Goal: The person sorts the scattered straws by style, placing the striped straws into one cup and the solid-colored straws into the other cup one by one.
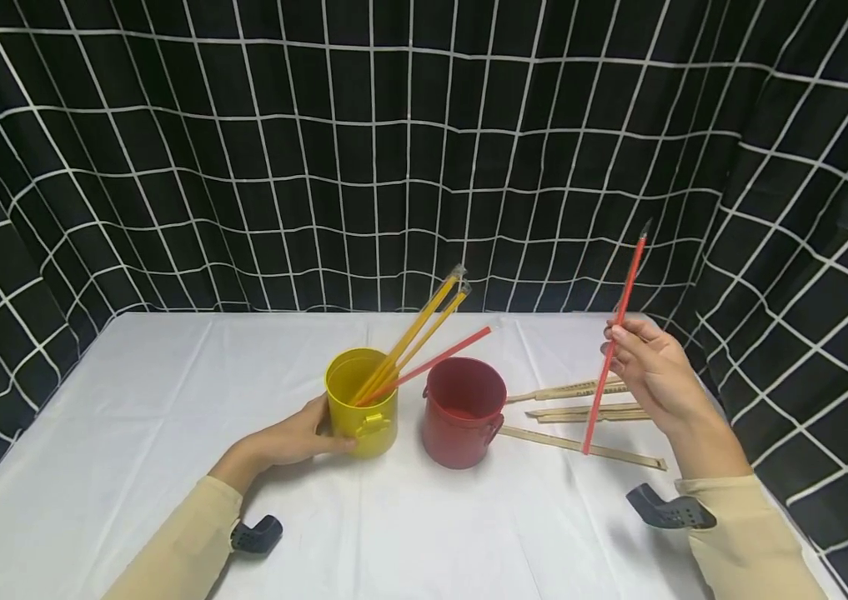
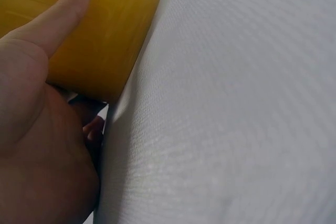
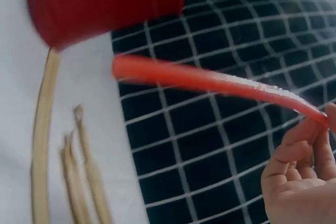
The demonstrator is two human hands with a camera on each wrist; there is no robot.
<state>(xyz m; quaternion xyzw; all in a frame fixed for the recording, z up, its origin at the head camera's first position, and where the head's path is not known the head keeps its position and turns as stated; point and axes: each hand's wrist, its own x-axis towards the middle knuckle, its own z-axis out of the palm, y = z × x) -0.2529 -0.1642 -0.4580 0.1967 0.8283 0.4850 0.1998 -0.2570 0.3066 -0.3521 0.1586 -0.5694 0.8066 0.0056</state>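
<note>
My left hand [image 1: 299,435] holds the small yellow bucket [image 1: 377,435] from its left side, thumb across the front; the other fingers are mostly hidden. The bucket stands upright, with two yellow straws [image 1: 424,321] and a red straw leaning right out of it. To its right stands a small red bucket [image 1: 461,433], a little apart, with nothing seen sticking out. On the right, my right hand [image 1: 656,367] pinches another red straw [image 1: 599,396] between thumb and fingertips, raised above the table and nearly upright. Clear wrapping shows along this straw [image 3: 210,81] in the right wrist view.
Several pale, wooden-looking sticks [image 1: 581,446] lie to the right of the red bucket, some beneath the raised straw. White cloth [image 1: 168,417] covers the table. A black curtain with white grid lines [image 1: 408,167] rises behind and at both sides.
</note>
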